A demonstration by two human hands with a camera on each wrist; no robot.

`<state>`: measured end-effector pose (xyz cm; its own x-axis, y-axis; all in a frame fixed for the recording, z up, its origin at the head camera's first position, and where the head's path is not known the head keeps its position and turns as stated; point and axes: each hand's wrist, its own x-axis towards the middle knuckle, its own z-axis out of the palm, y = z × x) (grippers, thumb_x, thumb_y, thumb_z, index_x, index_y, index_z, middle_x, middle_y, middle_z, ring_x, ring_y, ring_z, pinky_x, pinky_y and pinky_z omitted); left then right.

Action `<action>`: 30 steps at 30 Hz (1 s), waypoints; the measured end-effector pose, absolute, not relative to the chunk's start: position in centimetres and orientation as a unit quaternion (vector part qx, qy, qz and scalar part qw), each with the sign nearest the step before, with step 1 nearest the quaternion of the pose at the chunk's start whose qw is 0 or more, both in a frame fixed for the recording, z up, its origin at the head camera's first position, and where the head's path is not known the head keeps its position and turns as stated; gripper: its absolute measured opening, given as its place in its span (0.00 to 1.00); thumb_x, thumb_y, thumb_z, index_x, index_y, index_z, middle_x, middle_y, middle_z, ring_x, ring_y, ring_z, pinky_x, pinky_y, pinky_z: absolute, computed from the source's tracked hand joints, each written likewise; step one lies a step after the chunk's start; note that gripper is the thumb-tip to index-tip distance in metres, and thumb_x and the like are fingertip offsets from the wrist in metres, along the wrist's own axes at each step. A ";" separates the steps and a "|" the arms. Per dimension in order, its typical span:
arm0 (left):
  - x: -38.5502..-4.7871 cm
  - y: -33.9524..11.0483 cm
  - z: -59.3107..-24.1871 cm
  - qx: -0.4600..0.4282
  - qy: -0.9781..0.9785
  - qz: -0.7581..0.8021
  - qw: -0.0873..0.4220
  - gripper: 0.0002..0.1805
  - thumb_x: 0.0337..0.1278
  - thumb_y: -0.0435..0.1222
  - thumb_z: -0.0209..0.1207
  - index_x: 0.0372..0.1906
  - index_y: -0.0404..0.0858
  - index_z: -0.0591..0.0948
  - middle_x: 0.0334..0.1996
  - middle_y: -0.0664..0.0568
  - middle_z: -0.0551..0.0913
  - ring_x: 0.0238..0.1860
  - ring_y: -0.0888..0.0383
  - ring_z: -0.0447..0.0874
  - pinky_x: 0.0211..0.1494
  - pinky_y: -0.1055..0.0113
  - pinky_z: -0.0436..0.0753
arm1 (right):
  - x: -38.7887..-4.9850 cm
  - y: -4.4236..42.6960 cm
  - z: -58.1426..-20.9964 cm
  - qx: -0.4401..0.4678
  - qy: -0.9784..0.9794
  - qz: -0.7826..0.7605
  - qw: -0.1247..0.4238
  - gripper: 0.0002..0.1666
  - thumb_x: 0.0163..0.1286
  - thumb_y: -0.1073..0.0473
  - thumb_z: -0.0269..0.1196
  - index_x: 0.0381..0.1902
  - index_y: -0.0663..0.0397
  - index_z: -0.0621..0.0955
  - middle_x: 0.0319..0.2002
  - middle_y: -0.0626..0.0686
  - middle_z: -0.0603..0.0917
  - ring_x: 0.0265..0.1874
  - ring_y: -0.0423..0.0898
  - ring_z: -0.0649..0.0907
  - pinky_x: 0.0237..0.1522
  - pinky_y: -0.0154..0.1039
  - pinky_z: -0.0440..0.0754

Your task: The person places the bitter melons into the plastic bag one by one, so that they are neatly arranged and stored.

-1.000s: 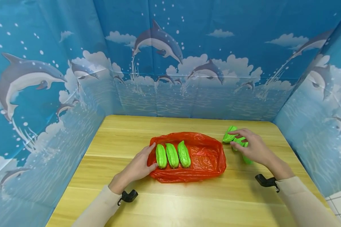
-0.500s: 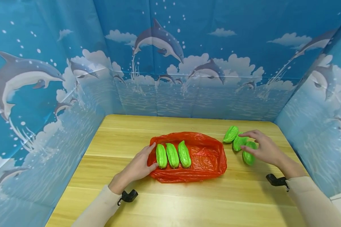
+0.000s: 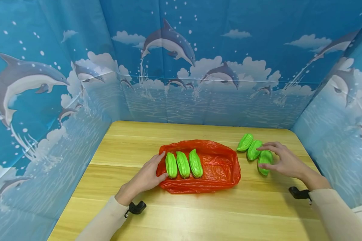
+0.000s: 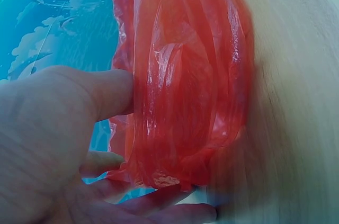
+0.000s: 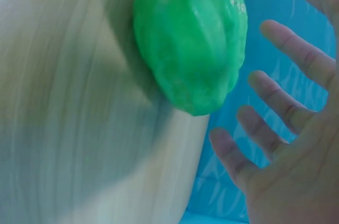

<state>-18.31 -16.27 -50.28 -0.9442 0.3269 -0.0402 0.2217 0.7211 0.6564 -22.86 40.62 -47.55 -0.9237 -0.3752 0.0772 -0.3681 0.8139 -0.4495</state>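
Left hand (image 3: 147,172) spread against red bag (image 3: 196,189) at its left end, probably steadying it; three green fruits (image 3: 183,165) inside. Right hand (image 3: 286,162) grips nothing, fingers parted at nearest loose fruit (image 3: 266,157), right.

Front of desk: A broad stretch of bare desk (image 3: 205,214) opens between the sleeves (image 3: 99,221).
Back edge: A strip of wood runs behind the bag (image 3: 199,188), up to the dolphin curtain (image 3: 184,110).
Bag: Three green fruits (image 3: 183,165) occupy the left half; the right half offers room from above. The left hand (image 3: 146,175) blocks the left end.
Gap: Beside three loose fruits (image 3: 252,152), passage is tight at the back, widening frontward.
Right edge: The right hand (image 3: 288,162) obstructs that side.
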 end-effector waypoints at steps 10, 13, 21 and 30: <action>-18.3 -16.1 -50.3 0.150 0.925 0.339 0.078 0.51 0.78 0.40 0.73 0.96 0.37 0.60 0.93 0.33 0.64 0.91 0.32 0.68 0.92 0.34 0.73 | -22.6 41.8 -48.7 -0.193 0.952 -0.235 0.029 0.43 0.70 0.44 0.86 0.76 0.54 0.86 0.80 0.76 0.73 0.75 0.81 0.75 0.65 0.86 0.78; -18.3 -16.1 -50.3 0.149 0.926 0.339 0.078 0.51 0.78 0.40 0.73 0.96 0.37 0.60 0.93 0.33 0.64 0.91 0.32 0.68 0.92 0.34 0.73 | -22.5 41.9 -48.9 -0.192 0.951 -0.238 0.033 0.43 0.70 0.44 0.85 0.77 0.53 0.85 0.80 0.76 0.72 0.76 0.81 0.74 0.65 0.86 0.79; -18.4 -15.9 -50.2 0.149 0.926 0.337 0.079 0.51 0.78 0.40 0.73 0.96 0.37 0.60 0.93 0.33 0.64 0.91 0.32 0.68 0.92 0.34 0.73 | -22.2 42.3 -49.3 -0.194 0.951 -0.238 0.034 0.42 0.72 0.45 0.85 0.78 0.52 0.85 0.82 0.75 0.71 0.75 0.81 0.77 0.63 0.84 0.84; -18.3 -15.7 -50.2 0.150 0.926 0.337 0.079 0.52 0.78 0.39 0.73 0.96 0.37 0.60 0.93 0.33 0.64 0.91 0.32 0.69 0.92 0.34 0.73 | -21.9 42.6 -49.7 -0.195 0.948 -0.249 0.033 0.39 0.73 0.47 0.84 0.77 0.52 0.86 0.82 0.74 0.71 0.75 0.80 0.77 0.63 0.81 0.87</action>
